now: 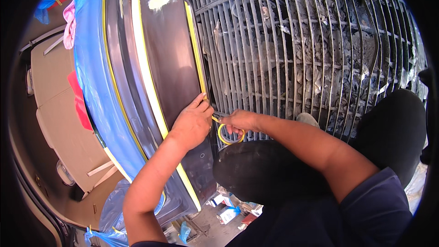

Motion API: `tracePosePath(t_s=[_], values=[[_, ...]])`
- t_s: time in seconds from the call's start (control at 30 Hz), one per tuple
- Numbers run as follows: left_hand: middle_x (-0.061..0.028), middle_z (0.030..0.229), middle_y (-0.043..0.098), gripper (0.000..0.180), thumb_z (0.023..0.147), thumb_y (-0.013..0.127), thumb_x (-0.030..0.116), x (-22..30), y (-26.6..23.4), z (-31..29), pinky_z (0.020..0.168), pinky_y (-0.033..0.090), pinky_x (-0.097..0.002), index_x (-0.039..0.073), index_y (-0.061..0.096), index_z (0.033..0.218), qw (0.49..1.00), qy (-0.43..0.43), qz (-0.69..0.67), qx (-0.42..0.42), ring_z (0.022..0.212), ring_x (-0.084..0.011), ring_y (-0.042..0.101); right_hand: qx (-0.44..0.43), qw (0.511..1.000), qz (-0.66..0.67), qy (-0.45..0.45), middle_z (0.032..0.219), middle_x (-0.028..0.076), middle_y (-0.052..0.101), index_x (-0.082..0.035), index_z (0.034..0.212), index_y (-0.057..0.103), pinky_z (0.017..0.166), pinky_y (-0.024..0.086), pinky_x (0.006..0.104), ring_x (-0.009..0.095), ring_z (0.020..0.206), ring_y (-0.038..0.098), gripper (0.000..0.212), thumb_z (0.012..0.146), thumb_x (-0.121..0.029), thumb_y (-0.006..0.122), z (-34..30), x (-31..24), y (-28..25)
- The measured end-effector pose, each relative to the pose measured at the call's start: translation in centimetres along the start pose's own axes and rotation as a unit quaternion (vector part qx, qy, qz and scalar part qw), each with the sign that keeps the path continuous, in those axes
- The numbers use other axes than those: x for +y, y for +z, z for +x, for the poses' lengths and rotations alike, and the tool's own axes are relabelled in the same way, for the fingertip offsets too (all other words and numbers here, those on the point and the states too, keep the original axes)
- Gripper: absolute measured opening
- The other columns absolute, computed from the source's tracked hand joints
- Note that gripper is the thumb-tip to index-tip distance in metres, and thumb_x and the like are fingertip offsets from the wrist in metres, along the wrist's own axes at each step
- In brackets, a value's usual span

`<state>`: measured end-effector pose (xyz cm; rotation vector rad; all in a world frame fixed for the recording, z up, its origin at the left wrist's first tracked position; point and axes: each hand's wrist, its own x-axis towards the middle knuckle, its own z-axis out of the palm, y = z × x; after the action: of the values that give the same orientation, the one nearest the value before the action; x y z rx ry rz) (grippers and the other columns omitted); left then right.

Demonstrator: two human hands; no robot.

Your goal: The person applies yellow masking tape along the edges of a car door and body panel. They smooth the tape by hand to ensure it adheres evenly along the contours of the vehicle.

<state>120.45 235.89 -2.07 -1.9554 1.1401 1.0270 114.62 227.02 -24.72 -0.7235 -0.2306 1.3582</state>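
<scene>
A dark brown car body panel point(171, 59) runs from the top of the view down to my knee. Strips of yellow masking tape border it. My left hand point(194, 121) lies at the panel's outer edge, with its fingertips bent together over the yellow tape strip point(201, 71); its thumb is hidden. Just to the right, my right hand point(238, 122) holds a roll of yellow masking tape point(221, 132), fingers curled through the ring. A short length of tape stretches from the roll toward my left fingers.
Blue plastic film point(91, 64) covers the door opening on the left, beside a tan interior panel point(64, 96). Pink cloth point(69, 25) and red cloth point(78, 100) hang there. A metal floor grating point(292, 41) over debris lies right. Small boxes point(226, 214) litter the floor below.
</scene>
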Motion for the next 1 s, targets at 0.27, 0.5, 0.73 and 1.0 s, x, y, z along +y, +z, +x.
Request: tracePosePath(t_s=[0.27,0.5,0.73,1.0], values=[[-0.0010,0.114,0.069,0.020,0.094,0.073,0.029,-0.8,-0.6,0.5,0.140,0.022,-0.0484,0.015,0.087,0.098,1.000,0.016,0.023,0.011,0.132,-0.0238,0.057,0.034,0.996,-0.076,0.043,0.067,0.008,0.064,0.000,0.077,0.072,0.053,0.048,0.0414,0.021,0.053,0.058,0.069,0.112,-0.057,0.056,1.0,-0.6,1.9],[0.0005,0.116,0.068,0.021,0.096,0.071,0.032,-0.4,-1.2,0.7,0.140,0.018,-0.0532,0.019,0.087,0.098,0.998,0.025,0.017,-0.053,0.135,-0.0232,0.056,0.032,0.996,-0.077,0.034,0.064,0.007,0.058,-0.002,0.072,0.069,0.054,0.047,0.0409,0.020,0.055,0.055,0.071,0.111,-0.060,0.057,1.1,-1.2,2.9],[0.0022,0.117,0.068,0.022,0.097,0.069,0.033,0.3,-1.1,0.9,0.140,0.018,-0.0540,0.021,0.088,0.100,0.995,0.026,0.008,-0.098,0.136,-0.0235,0.055,-0.001,0.999,-0.006,0.036,0.062,0.002,0.050,-0.003,0.078,0.068,0.055,0.042,0.0394,0.018,0.052,0.047,0.063,0.111,-0.056,0.057,1.6,-0.9,3.1],[0.0013,0.113,0.071,0.023,0.097,0.072,0.033,0.9,-1.2,1.3,0.139,0.020,-0.0550,0.017,0.087,0.103,0.992,0.042,0.033,-0.110,0.131,-0.0252,0.058,-0.032,0.985,0.153,0.068,0.059,0.000,0.043,-0.009,0.073,0.058,0.057,0.044,0.0387,0.015,0.045,0.032,0.042,0.106,-0.034,0.057,1.5,-1.2,3.3]])
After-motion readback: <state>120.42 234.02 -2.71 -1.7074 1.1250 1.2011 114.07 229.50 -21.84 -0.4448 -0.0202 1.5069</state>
